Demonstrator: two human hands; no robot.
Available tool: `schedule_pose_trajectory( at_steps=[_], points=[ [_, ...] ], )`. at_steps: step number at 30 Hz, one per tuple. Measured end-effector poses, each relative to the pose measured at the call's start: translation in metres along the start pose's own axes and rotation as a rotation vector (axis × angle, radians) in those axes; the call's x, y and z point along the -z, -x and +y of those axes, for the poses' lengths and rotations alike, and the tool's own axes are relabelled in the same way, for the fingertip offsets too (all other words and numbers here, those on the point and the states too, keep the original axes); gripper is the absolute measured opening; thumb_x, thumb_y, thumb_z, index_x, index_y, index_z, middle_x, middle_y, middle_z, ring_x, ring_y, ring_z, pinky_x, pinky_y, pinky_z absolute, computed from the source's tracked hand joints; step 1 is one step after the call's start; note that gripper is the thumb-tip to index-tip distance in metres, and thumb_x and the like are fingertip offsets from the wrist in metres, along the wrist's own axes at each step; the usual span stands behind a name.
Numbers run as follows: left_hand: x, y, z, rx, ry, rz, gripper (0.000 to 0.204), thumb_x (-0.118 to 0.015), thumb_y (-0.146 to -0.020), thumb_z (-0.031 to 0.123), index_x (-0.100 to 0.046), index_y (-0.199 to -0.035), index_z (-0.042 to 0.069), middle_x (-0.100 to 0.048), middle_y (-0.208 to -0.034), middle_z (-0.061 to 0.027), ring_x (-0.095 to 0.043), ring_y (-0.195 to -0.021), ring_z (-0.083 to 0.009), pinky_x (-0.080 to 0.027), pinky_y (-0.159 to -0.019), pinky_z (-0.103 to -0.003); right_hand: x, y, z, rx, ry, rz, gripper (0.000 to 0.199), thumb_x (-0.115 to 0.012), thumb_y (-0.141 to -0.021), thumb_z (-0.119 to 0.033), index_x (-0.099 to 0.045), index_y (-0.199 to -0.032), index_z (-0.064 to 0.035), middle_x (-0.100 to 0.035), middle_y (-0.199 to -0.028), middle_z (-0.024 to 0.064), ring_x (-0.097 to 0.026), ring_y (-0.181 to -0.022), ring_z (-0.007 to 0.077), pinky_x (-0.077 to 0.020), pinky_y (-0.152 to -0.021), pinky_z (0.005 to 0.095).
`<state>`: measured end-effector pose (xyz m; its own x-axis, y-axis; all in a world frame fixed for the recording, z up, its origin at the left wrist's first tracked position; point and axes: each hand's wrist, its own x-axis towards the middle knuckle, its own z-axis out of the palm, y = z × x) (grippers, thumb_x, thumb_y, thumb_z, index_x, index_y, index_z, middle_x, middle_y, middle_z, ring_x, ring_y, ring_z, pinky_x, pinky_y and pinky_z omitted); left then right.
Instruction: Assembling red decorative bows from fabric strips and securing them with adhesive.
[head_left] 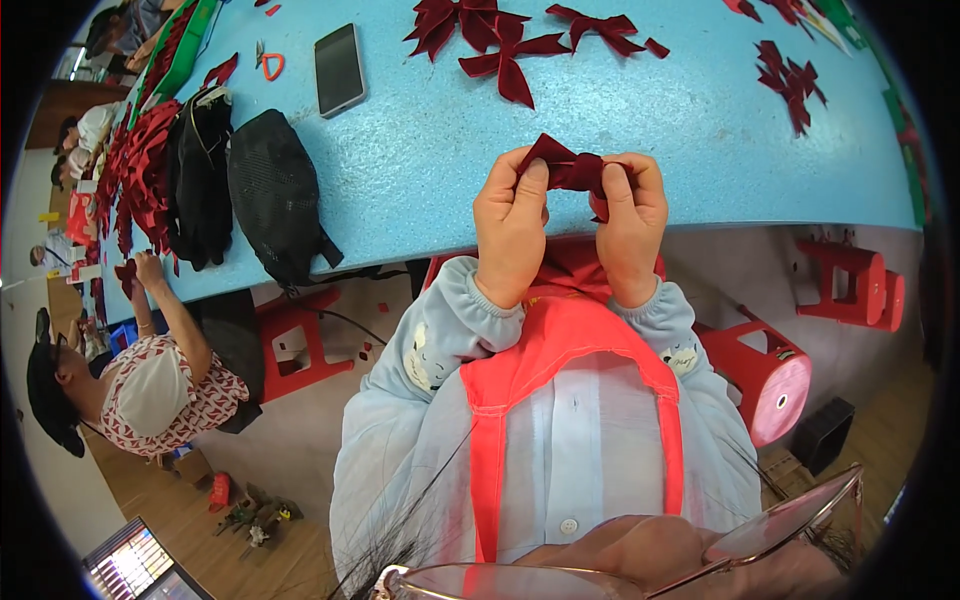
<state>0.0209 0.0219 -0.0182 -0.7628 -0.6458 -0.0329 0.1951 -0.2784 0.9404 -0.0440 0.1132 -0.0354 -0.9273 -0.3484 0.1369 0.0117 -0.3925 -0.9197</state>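
Between my two hands, just over the near edge of the blue table (420, 190), is a dark red velvet bow (575, 172). My left hand (512, 215) pinches the bow's left loop between thumb and fingers. On the other side, my right hand (632, 215) grips the right loop, its thumb beside the centre knot. A tail of ribbon hangs below the right fingers. Farther up the table lie several similar bows (510, 62), and another small group of bows (790, 85) rests to the right.
A phone (341, 70), orange-handled snips (271, 66) and two black bags (272, 190) lie left, beside a heap of red ribbon (140, 180). A co-worker (150, 380) sits at the left, handling red ribbon. Red stools (755, 375) stand below the table.
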Motion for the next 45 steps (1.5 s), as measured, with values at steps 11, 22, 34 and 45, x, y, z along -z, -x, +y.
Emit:
schedule_pose_trajectory(
  at_steps=[11,22,34,45],
  points=[
    [-0.003,-0.002,0.0,0.133,0.326,0.038,0.02,-0.045,-0.094,0.016,-0.052,-0.109,0.005,-0.049,-0.071,0.0034,-0.031,-0.05,-0.0016,-0.029,-0.044,-0.017,-0.002,0.0,0.007,0.0,0.023,0.0,0.008,-0.045,-0.093,-0.012,-0.049,-0.094,-0.0052,-0.052,-0.079,0.0002,-0.042,-0.06,0.0043,-0.0347,-0.051,0.0186],
    [0.003,0.001,-0.011,0.193,0.175,-0.061,0.029,-0.05,-0.09,0.009,-0.047,-0.119,0.004,-0.053,-0.083,-0.0019,-0.044,-0.058,-0.0057,-0.038,-0.05,-0.019,-0.017,-0.005,0.002,-0.02,0.022,0.144,0.009,-0.046,-0.093,-0.013,-0.048,-0.092,-0.0041,-0.054,-0.076,0.0009,-0.045,-0.06,0.0037,-0.0364,-0.051,0.0182],
    [0.009,-0.004,0.005,0.083,0.03,-0.098,0.022,-0.05,-0.091,0.016,-0.054,-0.109,0.005,-0.059,-0.095,-0.0035,-0.054,-0.079,-0.0084,-0.042,-0.055,-0.023,-0.019,-0.003,0.0,0.162,0.309,0.054,0.006,-0.051,-0.09,-0.008,-0.048,-0.09,-0.0026,-0.053,-0.072,0.0002,-0.044,-0.058,0.0033,-0.0364,-0.049,0.0182],
    [-0.003,0.001,0.005,0.279,0.404,-0.154,0.017,-0.043,-0.094,0.019,-0.048,-0.105,0.007,-0.059,-0.096,-0.0049,-0.053,-0.072,-0.0122,-0.043,-0.054,-0.026,-0.011,-0.005,-0.011,0.071,0.124,-0.038,0.013,-0.046,-0.094,-0.017,-0.046,-0.088,-0.0051,-0.05,-0.069,-0.0024,-0.043,-0.056,0.0024,-0.0353,-0.046,0.0176]
  ],
)
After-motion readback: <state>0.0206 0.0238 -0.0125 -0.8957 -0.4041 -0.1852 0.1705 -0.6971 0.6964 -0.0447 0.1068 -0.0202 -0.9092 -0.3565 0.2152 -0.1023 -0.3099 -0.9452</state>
